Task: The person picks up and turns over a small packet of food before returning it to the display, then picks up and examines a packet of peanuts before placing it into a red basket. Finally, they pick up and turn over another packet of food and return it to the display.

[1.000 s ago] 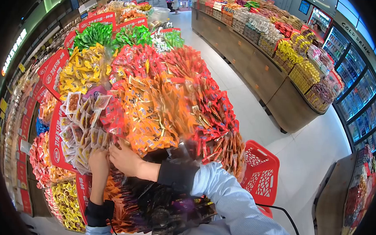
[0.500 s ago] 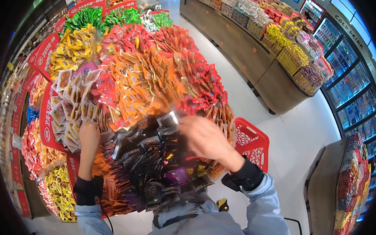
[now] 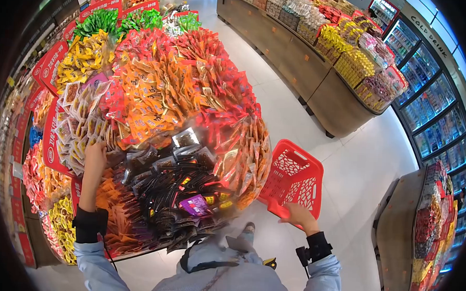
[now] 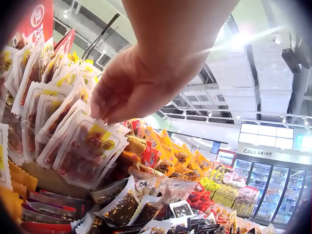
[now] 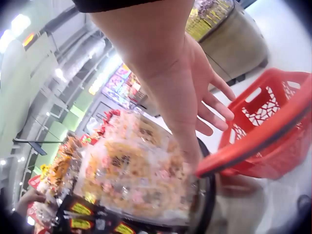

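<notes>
My left hand (image 3: 95,152) is at the lower edge of a pile of small white-edged snack packets (image 3: 76,131). In the left wrist view its thumb and curled fingers pinch the top edge of a clear packet (image 4: 90,151) with a yellow label. My right hand (image 3: 298,216) is at a red shopping basket (image 3: 314,180), beside the near end of its handle (image 3: 277,208). The right wrist view shows the fingers spread and straight over the basket, with the thumb pointing down by the handle (image 5: 258,139).
Dark packets (image 3: 158,199) with a purple packet (image 3: 195,204) among them cover the near end of the display. Orange packets (image 3: 146,97) lie beyond. A wooden counter (image 3: 328,108) runs along the aisle, with drink fridges (image 3: 435,102) behind it. A second counter (image 3: 400,236) stands at right.
My right hand has moved from beside the left hand, across the dark packets, out to the basket's handle. My left hand has stayed at the white-edged packets. The head view has shifted.
</notes>
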A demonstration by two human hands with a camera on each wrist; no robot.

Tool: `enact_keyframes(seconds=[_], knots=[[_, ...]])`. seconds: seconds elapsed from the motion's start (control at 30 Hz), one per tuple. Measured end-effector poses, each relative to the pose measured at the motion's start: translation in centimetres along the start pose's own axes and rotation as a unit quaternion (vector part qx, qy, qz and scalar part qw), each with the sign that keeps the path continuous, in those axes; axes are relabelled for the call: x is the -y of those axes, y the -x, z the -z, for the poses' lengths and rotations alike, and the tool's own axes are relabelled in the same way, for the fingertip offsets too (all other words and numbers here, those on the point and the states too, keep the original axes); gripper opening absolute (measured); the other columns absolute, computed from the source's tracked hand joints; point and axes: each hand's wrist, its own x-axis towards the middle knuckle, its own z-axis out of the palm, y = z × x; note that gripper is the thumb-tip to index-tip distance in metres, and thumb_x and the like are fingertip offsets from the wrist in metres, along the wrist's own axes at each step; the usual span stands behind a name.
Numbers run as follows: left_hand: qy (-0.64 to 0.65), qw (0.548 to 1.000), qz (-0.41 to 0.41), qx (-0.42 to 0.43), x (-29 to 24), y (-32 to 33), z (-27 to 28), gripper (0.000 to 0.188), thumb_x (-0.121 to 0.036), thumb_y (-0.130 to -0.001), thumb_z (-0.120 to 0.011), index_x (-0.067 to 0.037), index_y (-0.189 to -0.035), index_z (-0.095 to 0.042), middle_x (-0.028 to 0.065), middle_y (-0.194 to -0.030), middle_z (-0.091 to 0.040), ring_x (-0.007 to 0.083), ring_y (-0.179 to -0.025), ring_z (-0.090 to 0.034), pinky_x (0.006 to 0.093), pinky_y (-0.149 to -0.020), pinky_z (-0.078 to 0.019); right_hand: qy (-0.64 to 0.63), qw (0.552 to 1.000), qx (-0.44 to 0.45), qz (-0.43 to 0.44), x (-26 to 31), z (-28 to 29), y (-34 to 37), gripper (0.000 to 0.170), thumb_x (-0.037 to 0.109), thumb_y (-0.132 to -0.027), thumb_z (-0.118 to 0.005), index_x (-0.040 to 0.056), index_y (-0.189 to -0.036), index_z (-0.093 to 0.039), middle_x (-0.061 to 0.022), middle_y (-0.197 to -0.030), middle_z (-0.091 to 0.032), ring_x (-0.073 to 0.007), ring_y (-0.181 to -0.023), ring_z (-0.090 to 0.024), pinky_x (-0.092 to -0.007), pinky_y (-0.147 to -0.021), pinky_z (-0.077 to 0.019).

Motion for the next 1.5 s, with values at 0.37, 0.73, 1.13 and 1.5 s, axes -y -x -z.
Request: enact_keyframes(seconds=[0.37,0.73,1.13,1.5], knots=[[-0.001,0.991,-0.007,-0.135,-16.7,4.8,2.0,0.020,-0.010,-0.080,-0.056,-0.003,-0.098,-0.057,0.0121,-0.090,-0.058,0.0293,-0.085,-0.056,0.0356,-0.071,-0.0450,0.060,0.985,0.008,0.160,-9.3,-6.3,-1.4,0.044,0.025,-0.060,-0.070,0.0050,-0.093,-0.048,-0.0161,-0.078,-0.059,-0.0328,-0.077,-0.058,-0.0414,-0.073,-0.0440],[0.102,0.981,-0.145,-0.080,-32.4,4.0,-2.1,0.020,-0.002,-0.072,-0.062,-0.003,-0.092,-0.059,0.0102,-0.083,-0.059,0.0264,-0.077,-0.058,0.0323,-0.064,-0.0478,0.083,0.966,-0.027,0.244,-19.4,0.6,-10.0,0.043,0.019,-0.060,-0.070,0.0044,-0.094,-0.049,-0.0160,-0.082,-0.059,-0.0319,-0.084,-0.056,-0.0408,-0.078,-0.0419],[0.160,0.983,-0.088,-0.025,-37.1,-3.6,-7.9,0.020,-0.005,-0.072,-0.063,-0.004,-0.092,-0.061,0.0100,-0.083,-0.060,0.0254,-0.075,-0.059,0.0326,-0.064,-0.0475,0.127,0.966,-0.014,0.224,-28.0,9.1,-22.3,0.044,0.014,-0.060,-0.070,0.0056,-0.097,-0.049,-0.0115,-0.091,-0.057,-0.0296,-0.093,-0.052,-0.0404,-0.080,-0.0410],[0.135,0.991,-0.005,0.007,-43.5,-8.3,-11.1,0.017,-0.010,-0.074,-0.061,-0.004,-0.090,-0.061,0.0097,-0.081,-0.060,0.0268,-0.077,-0.058,0.0350,-0.064,-0.0477,0.146,0.917,-0.010,0.371,-30.7,16.3,-33.1,0.038,0.017,-0.061,-0.069,0.0058,-0.091,-0.050,-0.0109,-0.085,-0.057,-0.0280,-0.089,-0.053,-0.0391,-0.078,-0.0397]])
